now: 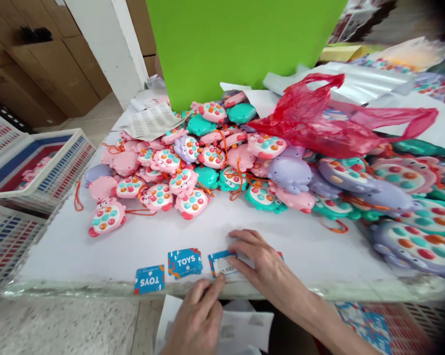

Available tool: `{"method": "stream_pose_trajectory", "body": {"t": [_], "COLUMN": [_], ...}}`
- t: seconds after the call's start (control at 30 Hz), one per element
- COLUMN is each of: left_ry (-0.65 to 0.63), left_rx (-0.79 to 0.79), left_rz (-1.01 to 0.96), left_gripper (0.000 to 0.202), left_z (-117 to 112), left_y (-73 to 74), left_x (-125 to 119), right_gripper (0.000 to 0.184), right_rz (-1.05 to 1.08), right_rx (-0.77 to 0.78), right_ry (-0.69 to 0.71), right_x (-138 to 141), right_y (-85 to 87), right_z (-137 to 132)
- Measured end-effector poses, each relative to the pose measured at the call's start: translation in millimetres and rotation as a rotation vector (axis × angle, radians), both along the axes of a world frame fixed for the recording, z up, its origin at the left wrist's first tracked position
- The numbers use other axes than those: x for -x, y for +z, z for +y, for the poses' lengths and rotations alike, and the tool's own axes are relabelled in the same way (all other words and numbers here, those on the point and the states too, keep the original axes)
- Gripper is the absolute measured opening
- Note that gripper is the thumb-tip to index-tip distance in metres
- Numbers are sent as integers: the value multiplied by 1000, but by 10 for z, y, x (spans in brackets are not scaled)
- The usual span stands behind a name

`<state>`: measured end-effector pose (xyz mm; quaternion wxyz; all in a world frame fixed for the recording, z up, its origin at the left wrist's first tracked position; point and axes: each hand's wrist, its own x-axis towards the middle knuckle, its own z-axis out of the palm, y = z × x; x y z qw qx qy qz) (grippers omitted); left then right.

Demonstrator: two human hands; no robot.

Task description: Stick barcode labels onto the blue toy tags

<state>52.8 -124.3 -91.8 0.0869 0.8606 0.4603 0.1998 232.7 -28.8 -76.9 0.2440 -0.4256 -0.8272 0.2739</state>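
Observation:
Near the table's front edge, my right hand point(261, 259) reaches in with fingers apart, its thumb on the right end of a white barcode sticker point(224, 266). That sticker lies over a blue TOYS card point(212, 258). My left hand point(202, 310) is closed just below, one fingertip at the sticker's lower edge; what its curled fingers hold, if anything, is hidden. To the left lie a small stack of TOYS cards point(184, 262) and another card turned upside down point(149, 279). Beneath my hands, white sheets point(246, 328) hang below the table edge, one printed with labels.
Pink, green and purple animal-shaped toys point(192, 202) with orange cords are heaped across the table. A red plastic bag point(329, 121) covers some at right. Printed sheets point(152, 121) rest at back left, before a green panel point(237, 44). Plastic crates point(65, 158) stand left.

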Motion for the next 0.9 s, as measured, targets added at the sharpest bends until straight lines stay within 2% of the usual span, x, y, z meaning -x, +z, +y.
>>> {"method": "stream_pose_trajectory", "body": {"t": [0.13, 0.23, 0.33, 0.43, 0.53, 0.67, 0.8, 0.9], "left_ry": [16, 24, 20, 17, 11, 23, 23, 27], "left_rx": [-1, 31, 41, 56, 48, 11, 7, 36], "left_rz": [-28, -41, -32, -38, -56, -87, -108, -71], "left_gripper": [23, 23, 26, 25, 24, 25, 22, 22], "left_z": [-7, -15, -14, -4, 5, 14, 11, -6], "left_y": [-15, 15, 72, 95, 63, -2, -16, -15], "left_x": [-4, -13, -18, -14, -8, -13, -27, -18], "right_gripper": [52, 61, 53, 47, 50, 36, 33, 31], "right_rz": [-80, -226, -296, -296, -311, -373, -288, -232], "right_rx": [-73, -124, -163, -186, -204, -220, -221, -210], "right_ry": [-67, -104, -151, -165, -119, -176, -74, -63], "right_x": [106, 215, 229, 127, 10, -45, -33, -27], "right_y": [-28, -32, -35, -44, -50, -29, -10, -2], "right_z": [-31, 16, 114, 165, 150, 114, 36, -26]}}
